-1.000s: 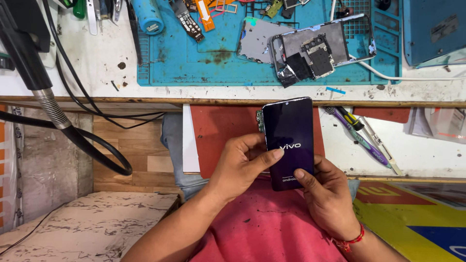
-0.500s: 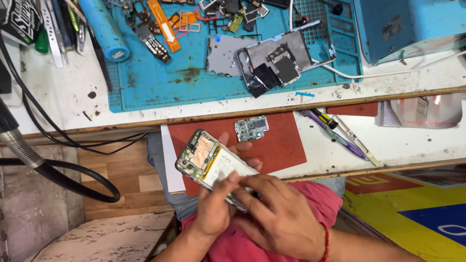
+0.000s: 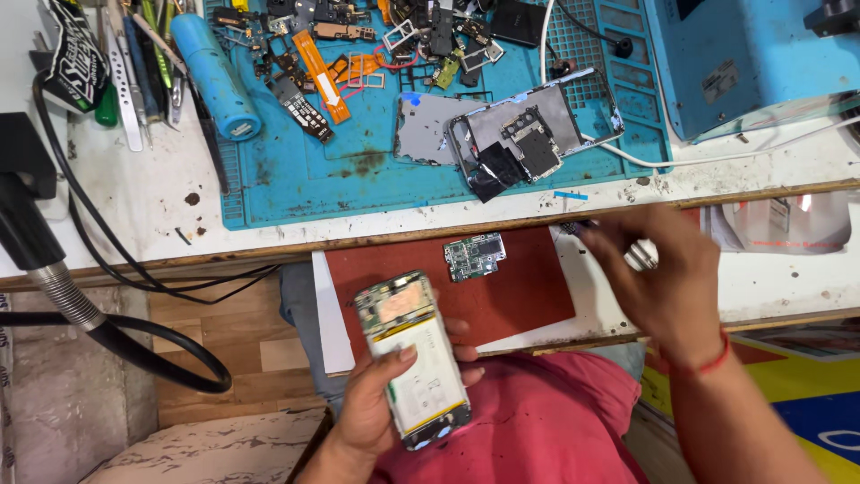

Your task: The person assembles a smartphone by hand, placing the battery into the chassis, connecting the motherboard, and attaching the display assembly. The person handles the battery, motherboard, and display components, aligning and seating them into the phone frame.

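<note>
Left hand [image 3: 376, 408] is gripping an opened grey rectangular smartphone with bare battery [image 3: 410, 358] over the lap.
Right hand [image 3: 667, 282], at 3 o'clock, is blurred, fingers half curled around something small; the phone looks light, stiff, fragile, so the side edges are probably the safest hold.

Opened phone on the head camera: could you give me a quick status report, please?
Left hand grips opened phone, back side up. Right hand blurred over the lower shelf, apart from phone. Loose circuit board lies on red mat.
</note>
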